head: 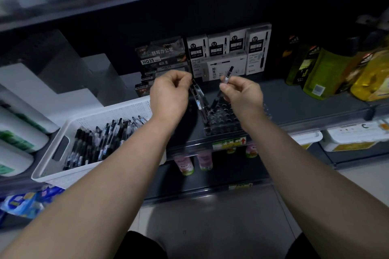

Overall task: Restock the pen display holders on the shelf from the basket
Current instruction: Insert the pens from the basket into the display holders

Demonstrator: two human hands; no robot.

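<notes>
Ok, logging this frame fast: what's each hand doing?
Left hand: grips a pen bundle.
Right hand: pinches a single pen.

The white basket of black pens sits left of the clear holder; above it, my left grip pinches a pen bunch, my right grip one pen.

Both arms are bare: the left forearm and the right forearm show uncovered from wrist to the lower corners of the view. The left hand and the right hand are bare too. Low between the arms, black fabric covers both legs; shorts or trousers, I cannot tell which.
</notes>
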